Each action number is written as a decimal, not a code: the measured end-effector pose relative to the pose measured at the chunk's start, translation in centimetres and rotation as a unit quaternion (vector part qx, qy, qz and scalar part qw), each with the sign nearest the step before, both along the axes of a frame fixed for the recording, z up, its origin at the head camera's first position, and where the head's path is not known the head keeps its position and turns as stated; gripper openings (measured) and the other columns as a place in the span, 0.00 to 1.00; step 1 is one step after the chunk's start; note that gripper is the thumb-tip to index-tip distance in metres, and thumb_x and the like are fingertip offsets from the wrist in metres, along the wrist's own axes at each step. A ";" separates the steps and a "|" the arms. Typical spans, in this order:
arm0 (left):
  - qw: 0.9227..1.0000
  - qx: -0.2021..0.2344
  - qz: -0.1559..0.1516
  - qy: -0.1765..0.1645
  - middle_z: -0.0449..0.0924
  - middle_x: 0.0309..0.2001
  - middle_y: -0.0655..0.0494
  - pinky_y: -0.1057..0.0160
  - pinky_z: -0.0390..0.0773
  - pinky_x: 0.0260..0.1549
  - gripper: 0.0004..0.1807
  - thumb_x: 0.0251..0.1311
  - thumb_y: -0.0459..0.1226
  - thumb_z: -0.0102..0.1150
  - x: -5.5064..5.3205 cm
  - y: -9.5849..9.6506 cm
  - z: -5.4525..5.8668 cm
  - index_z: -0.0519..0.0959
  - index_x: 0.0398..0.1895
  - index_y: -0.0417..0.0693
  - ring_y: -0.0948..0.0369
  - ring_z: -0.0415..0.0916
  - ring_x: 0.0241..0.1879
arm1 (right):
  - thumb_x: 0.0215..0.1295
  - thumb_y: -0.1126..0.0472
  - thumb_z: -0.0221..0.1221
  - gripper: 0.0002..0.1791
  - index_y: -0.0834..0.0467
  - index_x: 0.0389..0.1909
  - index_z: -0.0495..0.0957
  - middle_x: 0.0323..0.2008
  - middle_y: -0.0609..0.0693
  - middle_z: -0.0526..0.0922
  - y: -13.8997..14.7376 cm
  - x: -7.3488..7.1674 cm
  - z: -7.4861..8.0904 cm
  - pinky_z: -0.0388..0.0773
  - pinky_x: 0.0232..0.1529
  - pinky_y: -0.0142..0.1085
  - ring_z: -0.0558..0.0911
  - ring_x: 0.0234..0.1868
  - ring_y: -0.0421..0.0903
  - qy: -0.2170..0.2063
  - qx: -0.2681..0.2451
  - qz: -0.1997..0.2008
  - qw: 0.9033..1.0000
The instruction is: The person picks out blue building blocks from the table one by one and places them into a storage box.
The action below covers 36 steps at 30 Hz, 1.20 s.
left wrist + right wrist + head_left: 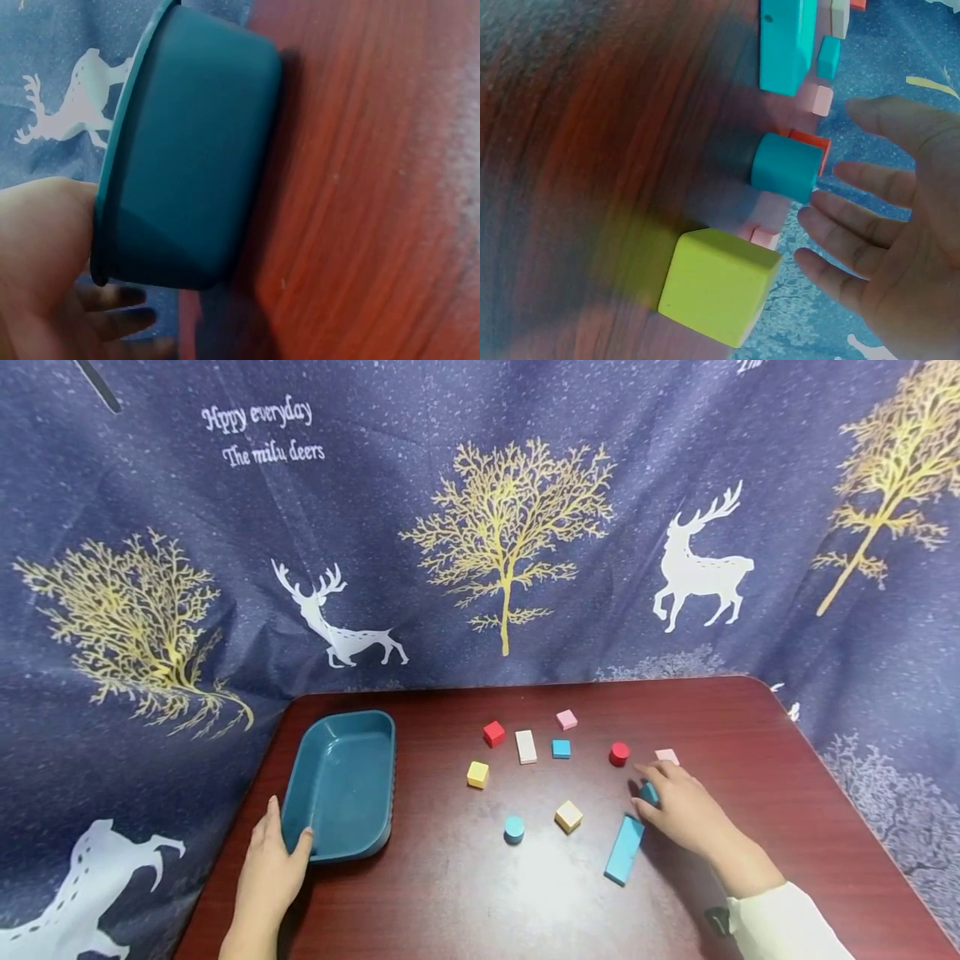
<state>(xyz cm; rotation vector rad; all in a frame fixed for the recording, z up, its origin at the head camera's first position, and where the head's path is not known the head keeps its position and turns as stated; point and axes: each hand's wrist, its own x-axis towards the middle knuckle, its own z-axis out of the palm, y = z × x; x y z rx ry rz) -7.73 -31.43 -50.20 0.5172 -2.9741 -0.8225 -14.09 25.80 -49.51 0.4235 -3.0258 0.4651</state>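
With fingers [832, 277] of the right hand [681, 806] loosely spread and empty, hovers close to the blue cylinder [784, 166] on the tabletop [420, 902]; with the left hand [270, 877], grips the teal tray [341, 793]. Could topple the cylinder by pinching off-centre, or bump the long blue block [625, 850] by sweeping wide.

My left hand [272, 870] grips at the lower left, its thumb parted from the fingers, which point forward; the bare left wrist [252, 933] rises from the bottom of the head view. My right hand [681, 806] hovers at the right, palm downward, fingers loosely extended and slightly spread; the right wrist [744, 863] slants in from the lower right.
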 end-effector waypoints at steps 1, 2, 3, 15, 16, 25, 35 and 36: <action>1.000 0.003 -0.002 -0.005 0.50 0.74 0.22 0.30 0.58 0.66 0.47 0.70 0.42 0.52 0.0 0.0 -0.1 0.37 0.81 0.37 0.27 0.53 0.70 | 0.59 0.55 0.68 0.33 0.64 0.64 0.76 0.55 0.66 0.79 0.1 0.0 -0.1 0.74 0.58 0.61 0.79 0.55 0.65 0.003 0.001 0.001 1.000; 1.000 0.007 -0.004 -0.010 0.50 0.74 0.22 0.30 0.58 0.66 0.46 0.71 0.42 0.51 0.0 0.0 -0.1 0.37 0.81 0.38 0.27 0.54 0.70 | 0.58 0.55 0.68 0.33 0.65 0.63 0.76 0.55 0.66 0.79 0.1 0.0 -0.2 0.74 0.58 0.61 0.79 0.55 0.66 0.005 0.001 0.002 1.000; 1.000 0.011 -0.007 -0.013 0.51 0.74 0.21 0.30 0.58 0.66 0.44 0.72 0.41 0.49 0.0 -0.1 -0.2 0.37 0.81 0.38 0.27 0.54 0.70 | 0.58 0.55 0.68 0.32 0.65 0.63 0.76 0.55 0.66 0.79 0.2 0.0 -0.2 0.74 0.57 0.61 0.79 0.55 0.66 0.007 0.002 0.002 1.000; 1.000 0.025 0.002 0.015 0.55 0.73 0.23 0.30 0.63 0.62 0.37 0.69 0.30 0.35 0.3 0.1 -0.5 0.43 0.81 0.37 0.27 0.61 0.66 | 0.59 0.58 0.69 0.27 0.66 0.57 0.79 0.48 0.65 0.82 0.5 0.1 -0.7 0.78 0.54 0.58 0.82 0.49 0.63 0.023 0.003 0.007 1.000; 1.000 0.025 0.005 0.017 0.55 0.73 0.23 0.30 0.64 0.61 0.37 0.69 0.30 0.35 0.3 0.1 -0.5 0.44 0.81 0.38 0.27 0.61 0.66 | 0.59 0.59 0.69 0.26 0.66 0.57 0.79 0.48 0.64 0.82 0.6 0.1 -0.8 0.78 0.54 0.58 0.82 0.49 0.63 0.022 0.003 0.006 1.000; 0.999 0.025 0.022 0.028 0.59 0.71 0.21 0.30 0.65 0.59 0.36 0.70 0.30 0.36 0.3 0.4 -0.7 0.45 0.81 0.41 0.27 0.63 0.64 | 0.59 0.62 0.68 0.22 0.65 0.54 0.79 0.45 0.62 0.81 0.8 0.2 -1.0 0.81 0.50 0.57 0.82 0.45 0.59 0.018 -0.007 0.001 1.000; 0.998 0.028 0.029 0.041 0.59 0.70 0.22 0.30 0.65 0.59 0.36 0.70 0.30 0.36 0.3 0.4 -0.9 0.46 0.81 0.41 0.27 0.63 0.65 | 0.59 0.64 0.68 0.21 0.65 0.52 0.79 0.43 0.60 0.82 0.5 0.4 -1.0 0.81 0.48 0.56 0.83 0.43 0.57 0.012 -0.004 -0.004 1.000; 0.998 0.028 0.029 0.041 0.59 0.71 0.22 0.30 0.65 0.59 0.36 0.70 0.30 0.36 0.3 0.4 -0.9 0.46 0.81 0.42 0.27 0.63 0.65 | 0.58 0.64 0.68 0.20 0.65 0.52 0.80 0.43 0.60 0.82 0.6 0.4 -1.0 0.81 0.48 0.57 0.83 0.43 0.57 0.015 -0.001 -0.004 1.000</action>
